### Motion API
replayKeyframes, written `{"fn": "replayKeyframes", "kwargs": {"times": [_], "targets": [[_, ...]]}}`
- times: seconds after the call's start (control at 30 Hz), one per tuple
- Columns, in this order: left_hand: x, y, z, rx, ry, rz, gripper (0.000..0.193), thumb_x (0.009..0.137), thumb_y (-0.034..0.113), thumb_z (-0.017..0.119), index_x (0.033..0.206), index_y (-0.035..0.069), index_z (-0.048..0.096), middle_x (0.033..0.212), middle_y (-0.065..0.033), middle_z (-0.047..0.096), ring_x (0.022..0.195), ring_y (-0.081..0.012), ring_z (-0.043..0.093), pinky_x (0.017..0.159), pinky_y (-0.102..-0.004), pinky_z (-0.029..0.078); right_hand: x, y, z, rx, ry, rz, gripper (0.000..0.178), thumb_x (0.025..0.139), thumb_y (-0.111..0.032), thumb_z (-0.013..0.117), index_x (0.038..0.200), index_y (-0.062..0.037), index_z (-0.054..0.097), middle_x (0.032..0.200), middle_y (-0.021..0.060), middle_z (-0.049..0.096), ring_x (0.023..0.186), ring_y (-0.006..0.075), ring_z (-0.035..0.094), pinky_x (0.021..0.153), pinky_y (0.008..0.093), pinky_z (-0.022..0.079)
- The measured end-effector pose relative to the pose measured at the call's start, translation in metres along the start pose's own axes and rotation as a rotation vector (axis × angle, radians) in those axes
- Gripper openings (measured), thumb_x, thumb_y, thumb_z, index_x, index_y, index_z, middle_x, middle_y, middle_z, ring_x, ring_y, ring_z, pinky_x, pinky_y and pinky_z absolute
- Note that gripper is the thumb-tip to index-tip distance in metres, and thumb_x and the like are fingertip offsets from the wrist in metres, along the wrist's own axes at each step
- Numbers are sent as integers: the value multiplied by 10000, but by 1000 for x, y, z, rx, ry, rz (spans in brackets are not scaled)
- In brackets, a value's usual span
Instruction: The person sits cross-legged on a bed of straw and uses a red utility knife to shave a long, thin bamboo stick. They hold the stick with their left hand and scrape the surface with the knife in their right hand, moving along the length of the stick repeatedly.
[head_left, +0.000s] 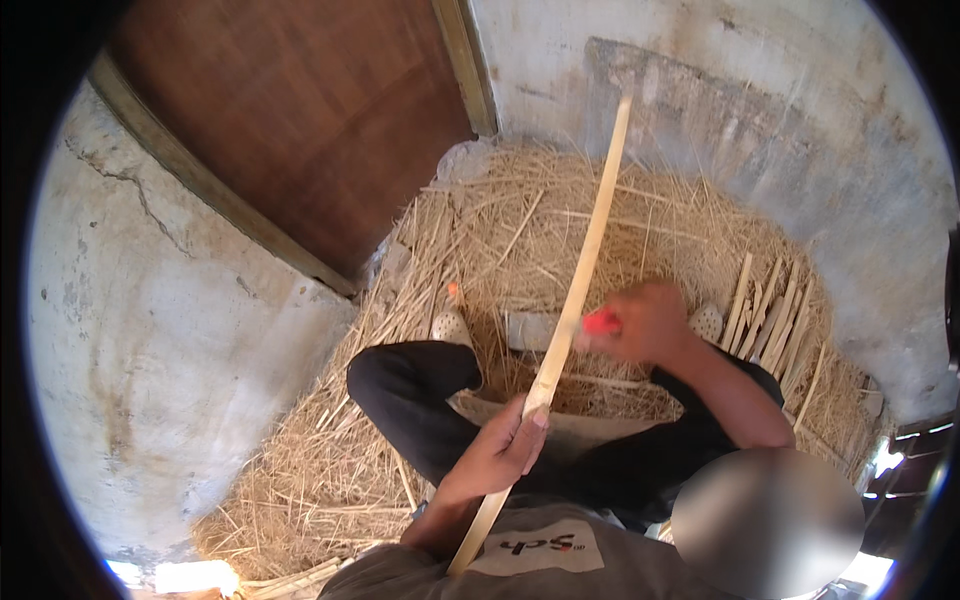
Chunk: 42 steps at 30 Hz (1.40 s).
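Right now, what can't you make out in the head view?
All in the head view:
Red object: kind unclear, motion-blurred and partly covered by the right hand.
Pale strip: gripped stretch hidden by the left hand.
Left shoe: partly hidden by the trouser leg.

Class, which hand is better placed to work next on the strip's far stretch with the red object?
Probably the right hand: it holds the blurred red object close beside the pale strip, while the left hand grips the strip lower in the picture.
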<state>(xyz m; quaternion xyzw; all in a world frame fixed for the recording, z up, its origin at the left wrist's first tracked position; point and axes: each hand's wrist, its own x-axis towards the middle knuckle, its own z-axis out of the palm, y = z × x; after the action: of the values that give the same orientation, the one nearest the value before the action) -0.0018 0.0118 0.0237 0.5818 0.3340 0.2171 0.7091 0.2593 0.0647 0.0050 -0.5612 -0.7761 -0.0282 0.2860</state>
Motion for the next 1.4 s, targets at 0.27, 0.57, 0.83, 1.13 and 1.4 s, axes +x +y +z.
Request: {"fn": "replayKeyframes", "kwargs": {"times": [0.27, 0.57, 0.83, 1.13, 1.4], "targets": [[-5, 1, -6, -8, 0, 3, 231, 1045, 243, 351, 941, 55, 438, 578, 23, 396, 450, -46, 367, 431, -206, 309, -6, 28, 9, 2, -62, 95, 550, 761, -610, 659, 614, -81, 632, 487, 85, 534, 431, 277, 548, 448, 381, 435], [-9, -4, -2, -58, -19, 7, 239, 1046, 244, 345, 912, 64, 427, 546, 17, 392, 425, -47, 348, 403, -210, 298, -1, 14, 10, -70, -85, 16, 569, 733, -619, 673, 573, -80, 595, 468, 90, 500, 421, 273, 543, 447, 380, 437], [-11, -1, 4, -12, -37, 10, 227, 1046, 242, 352, 943, 58, 436, 586, 19, 393, 449, -45, 353, 421, -206, 306, 18, 55, 2, -86, 67, 250, 559, 795, -586, 636, 605, -61, 601, 470, 111, 502, 432, 275, 553, 461, 396, 440], [-17, -7, 7, -39, -94, -21, 241, 1042, 260, 362, 1084, 38, 447, 629, 31, 387, 490, -34, 354, 439, -198, 314, 16, 86, -4, -54, 124, 151, 595, 796, -623, 617, 618, -55, 599, 472, 106, 476, 440, 286, 528, 453, 383, 414], [-25, -4, 10, -13, -127, -55, 276, 1041, 262, 361, 1163, 27, 435, 635, 36, 390, 489, -36, 365, 433, -192, 305, 37, 143, -13, -206, 141, 450, 632, 832, -663, 540, 754, -58, 704, 494, 98, 529, 466, 282, 544, 489, 405, 433]]}}
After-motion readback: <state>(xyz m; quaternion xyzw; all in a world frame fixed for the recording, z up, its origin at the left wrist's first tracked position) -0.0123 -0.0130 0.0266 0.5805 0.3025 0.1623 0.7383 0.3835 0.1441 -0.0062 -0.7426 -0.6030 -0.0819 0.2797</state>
